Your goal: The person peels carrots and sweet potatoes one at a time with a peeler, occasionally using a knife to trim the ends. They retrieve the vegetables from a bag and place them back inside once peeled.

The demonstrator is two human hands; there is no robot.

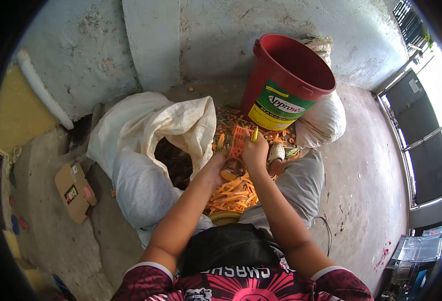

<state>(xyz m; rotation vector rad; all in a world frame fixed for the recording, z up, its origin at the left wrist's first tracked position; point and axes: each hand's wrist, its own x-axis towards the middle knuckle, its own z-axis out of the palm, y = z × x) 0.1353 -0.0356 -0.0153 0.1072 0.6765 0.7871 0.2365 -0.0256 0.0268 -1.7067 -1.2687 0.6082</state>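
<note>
Between my knees, my left hand (215, 168) is closed at the lower side of an orange plastic piece with holes (237, 141), which looks like a grater or slicer frame. A round orange cut vegetable piece (228, 174) shows at its lower end. My right hand (255, 152) is closed beside the upper part, around a thin yellow-green handle (255, 133); the tool's working end is hidden. Below both hands, orange vegetable strips (232, 196) are heaped in a yellowish basin (225, 215).
A red bucket (291, 65) stands ahead, right of centre, among scattered peelings (226, 116). An open white sack (201, 113) with dark contents is at left; a filled white sack (326, 120) is behind the bucket. Torn cardboard (75, 193) lies on the concrete floor (361, 165).
</note>
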